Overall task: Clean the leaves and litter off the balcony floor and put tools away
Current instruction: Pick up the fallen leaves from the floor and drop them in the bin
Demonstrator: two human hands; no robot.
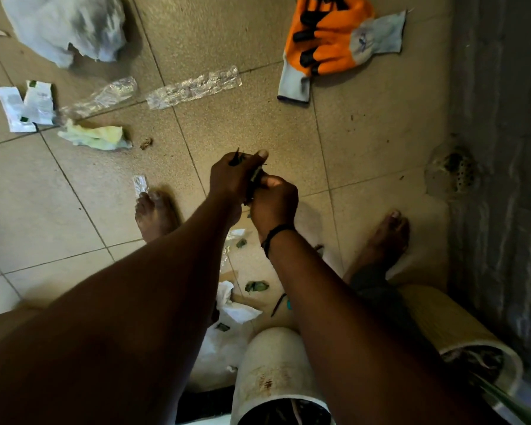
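Both hands meet above the beige tiled balcony floor [258, 118]: the left hand [233, 179] and the right hand [273, 200] have fingers curled around a small bunch of dark green leaves [256, 176]. Loose leaves could slip out during the transfer (the grip looks partial) and fall back among the clear plastic wrappers [193, 87].

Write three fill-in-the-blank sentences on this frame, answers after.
1. Both hands, left hand and right hand, hold green ____.
2. The gloves on the floor are grey and ____.
3. A dark band sits on the ____ wrist.

Missing words: leaves; orange; right
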